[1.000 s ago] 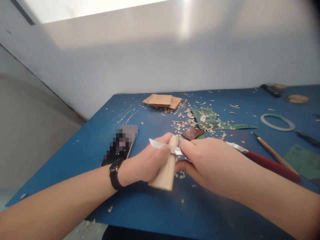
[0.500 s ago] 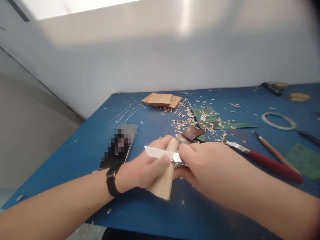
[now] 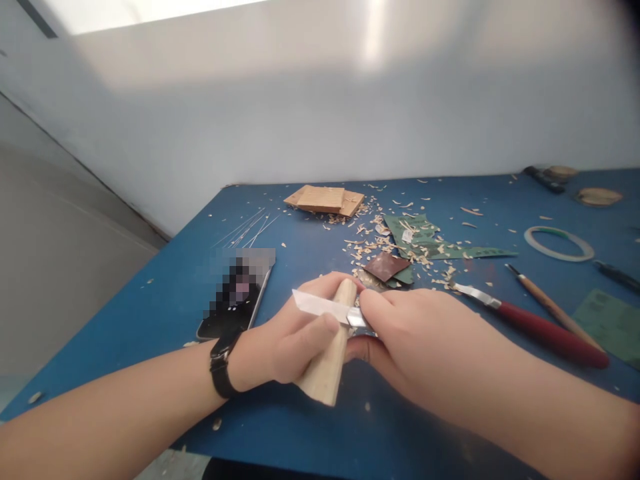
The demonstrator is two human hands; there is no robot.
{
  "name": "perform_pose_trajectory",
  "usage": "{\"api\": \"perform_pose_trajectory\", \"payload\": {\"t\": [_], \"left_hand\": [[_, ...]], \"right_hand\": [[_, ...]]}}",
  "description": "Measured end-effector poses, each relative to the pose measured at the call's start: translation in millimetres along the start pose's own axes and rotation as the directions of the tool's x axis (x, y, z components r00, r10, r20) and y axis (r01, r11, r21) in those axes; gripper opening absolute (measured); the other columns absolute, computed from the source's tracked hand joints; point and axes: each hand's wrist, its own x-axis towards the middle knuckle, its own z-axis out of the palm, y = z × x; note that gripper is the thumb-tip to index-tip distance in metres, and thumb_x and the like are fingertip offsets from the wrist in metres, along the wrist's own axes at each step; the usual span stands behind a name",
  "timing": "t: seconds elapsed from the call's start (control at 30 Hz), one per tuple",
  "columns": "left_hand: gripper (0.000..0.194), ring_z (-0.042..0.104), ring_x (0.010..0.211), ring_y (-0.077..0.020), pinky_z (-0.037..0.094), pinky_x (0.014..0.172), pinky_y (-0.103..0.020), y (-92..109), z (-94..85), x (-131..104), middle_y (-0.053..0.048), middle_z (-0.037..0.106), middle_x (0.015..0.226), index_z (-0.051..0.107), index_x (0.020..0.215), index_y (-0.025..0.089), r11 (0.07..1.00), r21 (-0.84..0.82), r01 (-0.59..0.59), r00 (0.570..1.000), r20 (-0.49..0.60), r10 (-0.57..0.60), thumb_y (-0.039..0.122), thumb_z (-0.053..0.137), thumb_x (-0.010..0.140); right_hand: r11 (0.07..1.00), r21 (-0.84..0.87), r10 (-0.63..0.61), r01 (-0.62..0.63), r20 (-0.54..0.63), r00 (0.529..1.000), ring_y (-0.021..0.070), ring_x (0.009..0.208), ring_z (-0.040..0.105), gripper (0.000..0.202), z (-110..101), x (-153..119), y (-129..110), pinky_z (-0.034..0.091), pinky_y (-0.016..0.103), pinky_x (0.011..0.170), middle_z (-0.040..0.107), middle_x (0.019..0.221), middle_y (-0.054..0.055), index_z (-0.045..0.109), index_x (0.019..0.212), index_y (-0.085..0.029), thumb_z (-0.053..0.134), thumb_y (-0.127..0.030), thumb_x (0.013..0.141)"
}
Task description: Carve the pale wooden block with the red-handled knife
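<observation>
My left hand [image 3: 295, 340] is wrapped round a pale piece of wood [image 3: 323, 380] that is narrow at the far end and broader toward me. In my right hand [image 3: 395, 320] is a utility knife [image 3: 356, 317], its handle mostly hidden by the fingers. The knife's white-looking blade [image 3: 317, 307] lies across the upper part of the wood and points left. My left thumb presses at the blade's back edge, near the metal holder. A black watch strap [image 3: 223, 363] circles my left wrist.
A phone [image 3: 237, 300] lies left of my hands. Beyond are stacked wood blocks [image 3: 320, 199], shavings, brown sandpaper [image 3: 387, 265] and green sheets [image 3: 410, 233]. To the right lie a red-handled hook knife [image 3: 545, 330], a wooden-handled carving tool [image 3: 545, 300] and a tape ring [image 3: 557, 243].
The blade and both hands have shifted very slightly, and the wood's near end has dipped a little toward me. Both grips stay the same.
</observation>
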Motion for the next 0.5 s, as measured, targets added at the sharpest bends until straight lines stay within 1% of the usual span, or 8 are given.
{"api": "perform_pose_trajectory", "payload": {"t": [0.07, 0.13, 0.23, 0.37, 0.43, 0.5], "left_hand": [[0.074, 0.059, 0.085, -0.0227, 0.051, 0.077, -0.036, 0, 0.3, 2, -0.009, 0.066, 0.102, 0.066, 0.117, 0.018, 0.999, 0.038, 0.010, 1.000, -0.016, -0.010, 0.089, 0.049, 0.103], [0.071, 0.056, 0.082, -0.0211, 0.049, 0.076, -0.035, -1, 0.6, 3, -0.007, 0.064, 0.098, 0.066, 0.109, 0.018, 0.999, 0.047, 0.017, 0.999, -0.031, -0.016, 0.087, 0.050, 0.104], [0.063, 0.051, 0.076, -0.0180, 0.047, 0.069, -0.032, -3, 1.9, 2, -0.004, 0.059, 0.092, 0.064, 0.103, 0.020, 0.999, -0.008, 0.039, 0.999, -0.027, -0.039, 0.082, 0.056, 0.105], [0.059, 0.049, 0.070, -0.0171, 0.045, 0.063, -0.031, -5, 5.2, 0, -0.002, 0.057, 0.083, 0.061, 0.102, 0.021, 0.992, -0.096, 0.086, 0.996, -0.027, -0.089, 0.080, 0.058, 0.105], [0.060, 0.050, 0.068, -0.0173, 0.046, 0.062, -0.031, -7, 6.3, 0, -0.002, 0.058, 0.082, 0.062, 0.103, 0.021, 0.988, -0.118, 0.102, 0.993, -0.041, -0.107, 0.081, 0.060, 0.104], [0.060, 0.051, 0.067, -0.0168, 0.047, 0.062, -0.031, -11, 6.8, 0, -0.002, 0.060, 0.084, 0.063, 0.109, 0.021, 0.981, -0.156, 0.116, 0.991, -0.049, -0.125, 0.081, 0.063, 0.103]], "right_hand": [[1.000, -0.002, -0.009, 0.009, 0.009, 1.000, 0.0316, 0.079, 0.079, 0.022, -2, 0, 0, 0.043, 0.042, 0.059, 0.083, 0.103, 0.008, 0.069, 0.120, -0.027, 0.055, -0.042, 0.111], [1.000, -0.009, -0.022, 0.022, 0.023, 0.999, 0.0309, 0.079, 0.079, 0.020, -4, 0, -1, 0.043, 0.041, 0.060, 0.083, 0.103, 0.007, 0.071, 0.118, -0.029, 0.057, -0.042, 0.111], [0.999, -0.030, -0.027, 0.028, 0.032, 0.999, 0.0305, 0.077, 0.079, 0.016, -7, 2, -2, 0.041, 0.040, 0.060, 0.082, 0.099, 0.006, 0.072, 0.112, -0.031, 0.058, -0.038, 0.110], [0.999, -0.051, -0.011, 0.013, 0.024, 1.000, 0.0307, 0.073, 0.076, 0.015, -6, 0, -1, 0.037, 0.039, 0.057, 0.081, 0.093, 0.006, 0.072, 0.111, -0.033, 0.058, -0.038, 0.111], [0.998, -0.063, 0.000, 0.001, 0.021, 1.000, 0.0297, 0.069, 0.074, 0.009, -5, 0, 1, 0.034, 0.039, 0.055, 0.079, 0.088, 0.006, 0.072, 0.109, -0.033, 0.063, -0.034, 0.107], [0.997, -0.071, 0.016, -0.015, 0.016, 1.000, 0.0284, 0.066, 0.072, 0.008, -6, 0, 3, 0.032, 0.038, 0.054, 0.078, 0.084, 0.006, 0.071, 0.108, -0.032, 0.068, -0.029, 0.102]]}}
